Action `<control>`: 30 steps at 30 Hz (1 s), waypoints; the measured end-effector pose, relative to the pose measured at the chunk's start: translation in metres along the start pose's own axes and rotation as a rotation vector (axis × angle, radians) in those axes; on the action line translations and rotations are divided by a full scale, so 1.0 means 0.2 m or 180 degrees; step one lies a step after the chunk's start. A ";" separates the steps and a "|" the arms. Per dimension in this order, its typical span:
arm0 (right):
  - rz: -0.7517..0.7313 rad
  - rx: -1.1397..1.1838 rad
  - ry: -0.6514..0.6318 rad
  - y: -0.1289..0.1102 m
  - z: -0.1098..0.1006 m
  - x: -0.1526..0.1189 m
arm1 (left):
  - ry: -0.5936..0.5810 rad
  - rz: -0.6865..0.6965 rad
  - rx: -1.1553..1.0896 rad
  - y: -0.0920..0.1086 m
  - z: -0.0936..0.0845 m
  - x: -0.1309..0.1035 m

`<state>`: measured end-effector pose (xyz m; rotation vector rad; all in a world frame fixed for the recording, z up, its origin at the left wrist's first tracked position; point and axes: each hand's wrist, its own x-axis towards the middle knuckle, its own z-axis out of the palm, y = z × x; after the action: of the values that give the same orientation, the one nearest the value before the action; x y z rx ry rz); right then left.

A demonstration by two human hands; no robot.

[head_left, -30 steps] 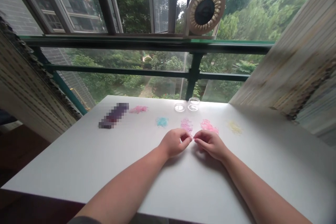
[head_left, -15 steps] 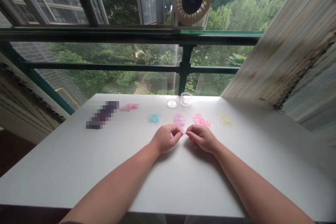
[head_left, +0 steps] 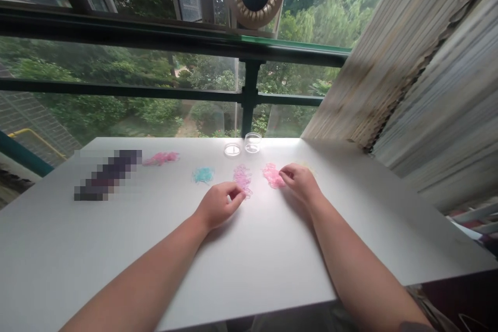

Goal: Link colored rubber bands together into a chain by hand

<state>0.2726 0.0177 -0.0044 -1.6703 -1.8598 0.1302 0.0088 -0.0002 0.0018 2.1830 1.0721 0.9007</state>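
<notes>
My left hand is closed in a pinch at the near edge of a loose purple pile of small thin bands; what its fingertips hold is too small to name. At the right edge of a bright pink pile, my right hand has its thumb and fingers pressed together, the contents too small to make out. A turquoise pile lies left of the purple one. Partly hidden behind my right hand is a pale yellow pile.
Two clear round containers stand near the back edge of the white table. Another pink pile and a blurred dark object lie on the left. Behind are a green railing, a round fan and a curtain.
My right hand has moved away from my left hand, to the right side of the bright pink pile. The view has turned right, so the table and piles appear farther left.
</notes>
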 end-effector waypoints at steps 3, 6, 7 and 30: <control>0.0092 -0.0040 -0.0052 0.00 0.01 0.00 | 0.0012 -0.0011 -0.0005 0.00 0.00 0.00; 0.0145 -0.0050 -0.0103 0.00 0.02 -0.01 | 0.0019 -0.0023 -0.0003 0.00 -0.01 0.00; 0.0156 -0.0048 -0.0111 -0.01 0.02 -0.01 | 0.0021 -0.0018 -0.0002 0.00 -0.01 0.00; 0.0285 -0.0138 0.0033 -0.03 0.04 0.00 | -0.0036 -0.0033 0.0085 0.00 -0.01 0.01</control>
<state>0.2635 0.0192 -0.0086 -1.7811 -1.7925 0.1187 0.0075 0.0013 0.0030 2.1999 1.0950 0.8734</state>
